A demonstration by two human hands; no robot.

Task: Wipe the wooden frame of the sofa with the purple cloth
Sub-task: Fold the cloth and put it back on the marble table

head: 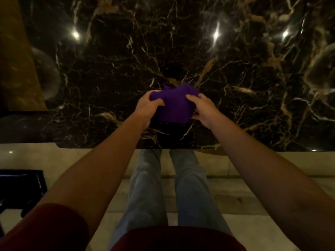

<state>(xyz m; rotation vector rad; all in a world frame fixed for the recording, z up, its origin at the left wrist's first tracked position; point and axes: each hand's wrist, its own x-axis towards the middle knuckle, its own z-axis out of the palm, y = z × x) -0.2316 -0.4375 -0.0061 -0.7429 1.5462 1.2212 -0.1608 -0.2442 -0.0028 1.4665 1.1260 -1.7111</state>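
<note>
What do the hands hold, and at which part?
The purple cloth: left hand grips its left edge, right hand its right edge.

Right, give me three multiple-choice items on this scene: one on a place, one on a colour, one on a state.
1. Where is the bunched purple cloth?
A. over the dark veined marble tabletop
B. on the floor
C. on a lap

2. What colour are the sleeves?
A. white
B. dark red
C. green

3. How is the cloth held?
A. left hand only
B. lying free
C. both hands

Answers: 1 A, marble shows all round it; 2 B, the dark red sleeve shows at lower left; 3 C, the left hand and right hand each have a grip on one side.
</note>
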